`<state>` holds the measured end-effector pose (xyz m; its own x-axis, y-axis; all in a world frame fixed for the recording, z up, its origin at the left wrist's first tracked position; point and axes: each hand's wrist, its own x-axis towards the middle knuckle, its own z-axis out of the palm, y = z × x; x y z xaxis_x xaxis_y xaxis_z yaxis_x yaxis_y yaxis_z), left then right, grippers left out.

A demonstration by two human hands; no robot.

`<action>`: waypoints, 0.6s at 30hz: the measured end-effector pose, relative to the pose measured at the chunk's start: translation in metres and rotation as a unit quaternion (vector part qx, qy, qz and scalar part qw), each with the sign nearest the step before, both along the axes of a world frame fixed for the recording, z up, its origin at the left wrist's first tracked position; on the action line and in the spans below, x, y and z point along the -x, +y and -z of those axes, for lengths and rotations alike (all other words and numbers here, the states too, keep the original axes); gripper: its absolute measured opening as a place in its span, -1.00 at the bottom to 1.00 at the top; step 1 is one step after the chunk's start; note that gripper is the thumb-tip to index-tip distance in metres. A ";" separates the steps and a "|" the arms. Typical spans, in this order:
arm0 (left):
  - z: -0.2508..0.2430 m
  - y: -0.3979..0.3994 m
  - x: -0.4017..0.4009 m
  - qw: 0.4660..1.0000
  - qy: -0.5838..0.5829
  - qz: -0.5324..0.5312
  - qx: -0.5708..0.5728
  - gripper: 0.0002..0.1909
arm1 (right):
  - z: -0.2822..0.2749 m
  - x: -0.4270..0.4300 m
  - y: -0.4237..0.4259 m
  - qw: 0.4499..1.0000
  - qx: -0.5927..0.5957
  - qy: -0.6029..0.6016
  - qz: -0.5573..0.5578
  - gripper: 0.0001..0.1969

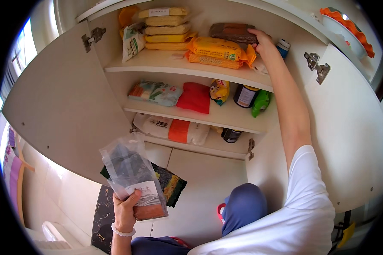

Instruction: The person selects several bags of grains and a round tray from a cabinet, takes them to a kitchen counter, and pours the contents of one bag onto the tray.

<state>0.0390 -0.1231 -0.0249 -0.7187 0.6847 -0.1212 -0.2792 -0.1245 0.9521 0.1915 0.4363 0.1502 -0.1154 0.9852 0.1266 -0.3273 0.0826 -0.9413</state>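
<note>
My left hand (126, 207) holds a clear plastic packet with a label (146, 194), brown at its lower end, together with a dark green and yellow packet (170, 185) behind it. Up on the top shelf, my right hand (261, 40) has its fingers on the right end of a dark brown vacuum-wrapped block (233, 32). That block rests behind and above two stacked orange-yellow packages (218, 49). A blue and white container (283, 47) stands just right of my right hand. Whether my right fingers grip the block or only touch it cannot be told.
Pale yellow packs (167, 30) are stacked at the top left beside a white and green bag (134, 41). The middle shelf holds a red packet (194, 98), a black tub (245, 95) and a green bag (260, 102). Cabinet doors (63, 105) stand open on both sides.
</note>
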 end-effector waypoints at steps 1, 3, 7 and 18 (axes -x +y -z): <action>0.000 0.000 0.000 1.000 0.003 -0.002 -0.001 -0.80 | 0.003 0.011 -0.001 1.000 -0.011 -0.004 0.017 -0.69; -0.003 -0.001 -0.002 1.000 0.004 -0.012 0.009 -0.80 | 0.008 0.021 0.003 0.999 -0.020 -0.007 0.033 -0.68; -0.001 0.003 -0.003 1.000 0.002 -0.011 0.007 -0.80 | 0.009 0.021 0.026 0.998 -0.050 -0.048 0.000 -0.61; -0.002 0.004 -0.001 1.000 -0.006 0.002 0.024 -0.80 | 0.016 0.019 0.021 0.929 -0.198 -0.310 0.030 -0.56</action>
<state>0.0396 -0.1194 -0.0232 -0.7146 0.6805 -0.1623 -0.2909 -0.0781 0.9536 0.1725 0.4573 0.1344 -0.2330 0.8830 0.4074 0.2850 0.4625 -0.8395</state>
